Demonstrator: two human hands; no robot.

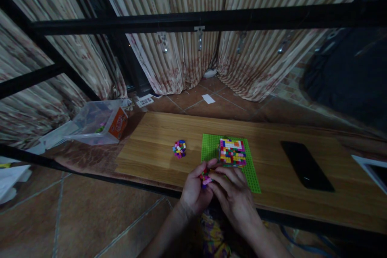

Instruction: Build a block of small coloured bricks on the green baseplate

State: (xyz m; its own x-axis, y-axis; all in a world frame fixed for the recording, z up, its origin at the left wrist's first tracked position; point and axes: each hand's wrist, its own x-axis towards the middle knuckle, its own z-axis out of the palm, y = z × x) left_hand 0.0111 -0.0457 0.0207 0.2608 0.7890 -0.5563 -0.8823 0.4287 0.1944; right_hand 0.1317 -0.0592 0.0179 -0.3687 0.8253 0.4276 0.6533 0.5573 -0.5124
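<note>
our left grip (193, 190) is cupping a few small bricks (206, 179), pink and red among them, near the front edge of the wooden bench (151, 137); its thumb and fingers are bending partway round them. our right grip (236, 193) is meeting it from the other side, fingers bent and tips resting at the bricks, but those fingers are hiding the contact, so we are not able to tell whether they are pinching one.

from the far left, we are seeing a clear plastic box (90, 117) standing beside the bench, an orange label (118, 123) showing on its right end and some green bits (100, 128) lying inside. on the left part of the bench, a small pile of mixed-colour bricks (179, 148) is lying apart from both hands. right of that, a green baseplate (209, 147) is lying flat, our right grip partly covering its near side. on the baseplate, a many-coloured brick block (232, 153) is sitting just beyond our right fingers. further right, well apart from the baseplate, a flat dark slab (306, 165) is lying aslant on the bench. at the far right, a white-edged panel (370, 169) is running out of view.
</note>
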